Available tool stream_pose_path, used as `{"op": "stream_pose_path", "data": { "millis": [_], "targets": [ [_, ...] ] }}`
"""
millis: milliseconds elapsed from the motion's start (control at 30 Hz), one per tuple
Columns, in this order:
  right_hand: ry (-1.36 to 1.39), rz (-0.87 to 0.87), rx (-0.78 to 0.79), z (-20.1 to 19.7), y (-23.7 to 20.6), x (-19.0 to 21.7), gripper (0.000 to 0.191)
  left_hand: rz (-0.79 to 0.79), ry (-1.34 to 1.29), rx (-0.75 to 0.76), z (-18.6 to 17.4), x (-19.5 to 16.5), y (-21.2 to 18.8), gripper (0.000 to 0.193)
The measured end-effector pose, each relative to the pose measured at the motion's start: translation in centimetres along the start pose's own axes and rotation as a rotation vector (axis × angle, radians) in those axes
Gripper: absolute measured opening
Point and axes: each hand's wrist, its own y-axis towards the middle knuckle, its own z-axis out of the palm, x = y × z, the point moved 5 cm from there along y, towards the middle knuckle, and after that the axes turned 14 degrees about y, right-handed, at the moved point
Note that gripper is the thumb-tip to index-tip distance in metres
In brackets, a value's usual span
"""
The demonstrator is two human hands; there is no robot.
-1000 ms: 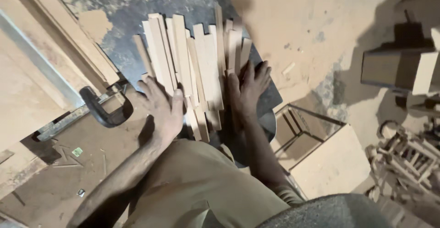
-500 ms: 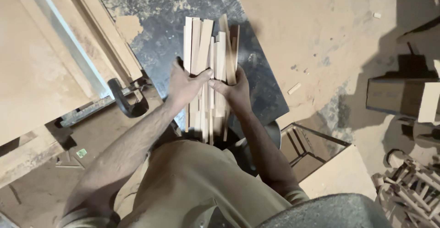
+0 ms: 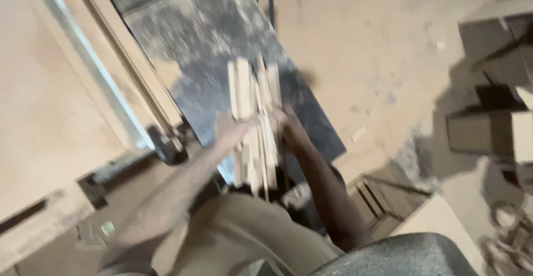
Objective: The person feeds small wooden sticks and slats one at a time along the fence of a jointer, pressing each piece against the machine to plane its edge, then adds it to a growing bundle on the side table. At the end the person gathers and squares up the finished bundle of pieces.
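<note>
A bundle of several thin pale wooden strips (image 3: 254, 118) stands gathered together over the dark dusty saw table (image 3: 222, 37). My left hand (image 3: 230, 127) presses against the bundle's left side and my right hand (image 3: 284, 121) clasps its right side, so the strips are squeezed between both palms. The picture is blurred by motion, so the fingers are hard to make out. The lower ends of the strips reach down toward my lap.
A long wooden fence rail with a light metal strip (image 3: 105, 81) runs diagonally at left, held by a black clamp (image 3: 166, 145). A small wooden crate (image 3: 383, 204) sits on the sawdust floor at lower right. Boxes and blocks (image 3: 494, 126) stand at far right.
The strips, fanned out wide a second ago, have been pushed together into a tight bundle between both hands. The view has shifted and blurred.
</note>
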Motion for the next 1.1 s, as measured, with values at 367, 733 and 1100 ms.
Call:
{"op": "stream_pose_path", "data": {
  "millis": [367,733,1100],
  "targets": [
    [0.515,0.313,0.023,3.7,-2.0,5.2,0.072,0.143,-0.407,0.198,-0.5,-1.0,-2.5,0.065],
    [0.588,0.283,0.193,5.0,-3.8,7.9,0.091,0.146,-0.425,0.096,-0.3,-0.4,-2.8,0.069],
    [0.338,-0.424,0.261,2.4,-8.2,14.2,0.118,0.669,-0.061,-0.068,-2.6,-5.8,-7.0,0.119]
  ]
}}
